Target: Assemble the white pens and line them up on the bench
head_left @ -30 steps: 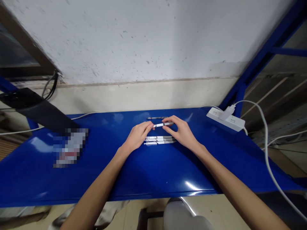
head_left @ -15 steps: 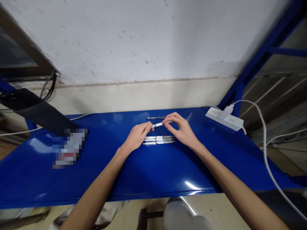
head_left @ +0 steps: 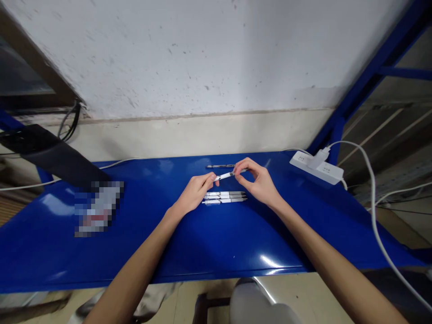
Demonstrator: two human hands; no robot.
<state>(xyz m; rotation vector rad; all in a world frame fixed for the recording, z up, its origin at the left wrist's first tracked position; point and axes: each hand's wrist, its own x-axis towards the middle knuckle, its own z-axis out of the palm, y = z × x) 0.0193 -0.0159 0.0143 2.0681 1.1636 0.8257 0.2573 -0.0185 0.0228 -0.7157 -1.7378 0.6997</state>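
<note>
Between my two hands a white pen [head_left: 225, 175] is held up off the blue table, slightly tilted with its right end higher. My left hand [head_left: 196, 192] is closed, thumb and fingers pinching the pen's left end. With thumb and fingertips, my right hand [head_left: 257, 182] pinches the grey tip end; whether that piece is apart from the barrel I cannot tell. Several white pens [head_left: 225, 196] lie in a row just below, dark tips to the right. Behind the hands lies a thin, refill-like dark and clear piece [head_left: 219, 166], its right end partly hidden.
The blue table [head_left: 216, 252] runs along a spotted wall. On the right sits a white power strip [head_left: 317, 167] with a plug and a loose cable. At left stand a dark, slanted object [head_left: 57, 155] and a blurred-out item [head_left: 99, 211]. A chair [head_left: 259, 301] shows below the edge.
My right hand has slid a little to the right along the pen, and a dark section now shows beside its fingers. My left hand has barely moved.
</note>
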